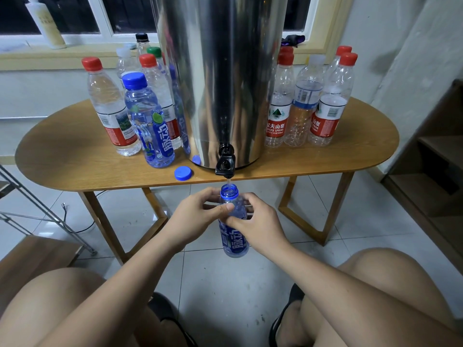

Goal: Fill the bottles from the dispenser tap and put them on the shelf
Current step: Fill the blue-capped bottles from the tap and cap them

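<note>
Now both hands, left (198,216) and right (255,221), grip uncapped blue bottle (234,234) under black tap (225,166); water streaming in.

Oval wooden table (75,156) across the middle of the frame, slanted legs on pale floor tiles (225,284). Upper left, dark window (75,13) above a windowsill (30,57) bearing a tall cream tube (46,23). Upper right, crumpled dark cloth (293,40). Far left, metal rack (50,211).

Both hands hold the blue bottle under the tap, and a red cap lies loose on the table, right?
No. The loose cap on the table is blue, not red, as the head view shows. The left hand and right hand do hold the bottle under the tap.
</note>
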### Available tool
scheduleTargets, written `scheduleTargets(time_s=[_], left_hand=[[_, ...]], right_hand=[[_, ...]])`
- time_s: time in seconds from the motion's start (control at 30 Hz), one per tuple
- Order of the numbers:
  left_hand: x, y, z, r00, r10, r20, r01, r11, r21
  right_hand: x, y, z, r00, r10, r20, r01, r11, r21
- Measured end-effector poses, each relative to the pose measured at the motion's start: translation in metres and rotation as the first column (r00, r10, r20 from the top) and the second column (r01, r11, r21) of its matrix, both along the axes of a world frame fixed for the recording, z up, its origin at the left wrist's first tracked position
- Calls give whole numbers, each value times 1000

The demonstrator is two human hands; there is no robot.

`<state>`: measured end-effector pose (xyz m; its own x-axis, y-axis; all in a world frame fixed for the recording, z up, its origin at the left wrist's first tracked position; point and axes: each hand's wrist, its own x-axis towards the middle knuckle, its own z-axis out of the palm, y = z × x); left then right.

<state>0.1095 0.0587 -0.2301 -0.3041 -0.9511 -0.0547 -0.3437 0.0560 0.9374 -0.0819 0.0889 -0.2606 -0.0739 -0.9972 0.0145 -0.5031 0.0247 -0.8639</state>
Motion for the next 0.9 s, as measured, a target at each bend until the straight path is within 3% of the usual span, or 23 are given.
scheduleTargets(time_s=[0.63,0.9], left_hand=[[3,-4,2,996,1,85,-1,1000,0],[14,-4,20,995,74,60,-70,995,-70]], right_hand=[[1,0,0,1000,-4,0,4,1000,4],[0,-2,0,1000,-20,-15,20,1000,1]])
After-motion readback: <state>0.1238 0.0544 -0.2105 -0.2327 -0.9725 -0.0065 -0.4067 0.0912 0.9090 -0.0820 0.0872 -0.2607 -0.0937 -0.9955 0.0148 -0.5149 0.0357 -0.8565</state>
